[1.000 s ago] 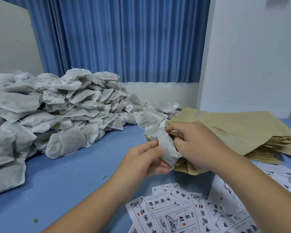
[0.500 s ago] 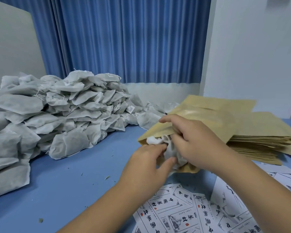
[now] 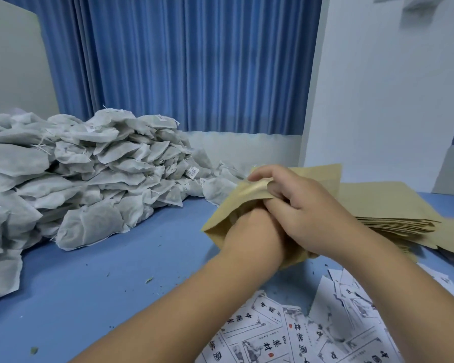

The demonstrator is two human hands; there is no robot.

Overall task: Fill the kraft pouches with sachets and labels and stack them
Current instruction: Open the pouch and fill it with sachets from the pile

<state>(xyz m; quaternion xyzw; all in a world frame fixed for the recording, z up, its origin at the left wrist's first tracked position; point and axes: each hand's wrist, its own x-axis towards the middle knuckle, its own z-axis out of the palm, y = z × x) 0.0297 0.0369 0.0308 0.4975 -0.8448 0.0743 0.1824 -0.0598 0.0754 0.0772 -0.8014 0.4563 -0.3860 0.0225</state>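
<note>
Holds kraft pouch (image 3: 249, 195) in the air at centre, above the blue table (image 3: 116, 271). Mouth toward the body and low-left, long axis running up and away to the far right. Pinches the upper lip with right hand (image 3: 307, 216), fingers curled over the paper, spreading the mouth. Buries left hand (image 3: 252, 237) in the mouth past the knuckles. Can't tell finger pose or whether a sachet is gripped: hidden by paper.

Reads as the push-in step. Probably needs travel straight along the long axis, away-right. Favours left hand: nearer, already aligned. Risks creasing the side seam if angled off-axis.

Pouch material: thin matte tan paper, slight sheen at the lip, flexes easily.

- **Left, well apart:** heap of sachets (image 3: 89, 184), soft grey-white fibre bags, lumpy, strings and tags showing.
- **Right, just behind right hand:** flat stack of empty pouches (image 3: 393, 221), edges fanned.
- **Near edge, under the wrists:** labels (image 3: 273, 334), loose overlapping printed white slips.
- **Beyond:** pleated blue curtain (image 3: 181, 61), white wall (image 3: 378, 100).
</note>
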